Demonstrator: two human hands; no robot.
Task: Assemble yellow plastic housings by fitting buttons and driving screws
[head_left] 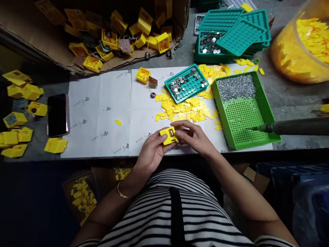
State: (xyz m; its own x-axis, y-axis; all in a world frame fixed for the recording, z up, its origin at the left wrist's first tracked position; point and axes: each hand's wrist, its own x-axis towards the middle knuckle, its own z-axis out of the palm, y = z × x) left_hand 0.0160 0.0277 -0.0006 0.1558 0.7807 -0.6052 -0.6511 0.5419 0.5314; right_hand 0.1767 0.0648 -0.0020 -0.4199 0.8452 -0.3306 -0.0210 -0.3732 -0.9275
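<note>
My left hand [151, 151] grips a small yellow plastic case [167, 136] between thumb and fingers, just above the table's front edge. In the case's face is a dark slot with small round silvery pieces that look like button cells. My right hand [194, 137] is curled at the case's right side, its thumb and fingertips pressed against that edge; whether a small part is pinched there is hidden. Beyond my hands lies a pile of flat yellow plastic covers [186, 109]. A teal tray [184, 90] with button cells in its pockets rests on the pile.
A green basket [244, 127] holds small metal screws, with an electric screwdriver [298, 127] reaching over it. Behind stand stacked teal trays [221, 19], a tub [285, 51] of yellow pieces and a cardboard box [61, 60] of cases. A phone [58, 115] lies left.
</note>
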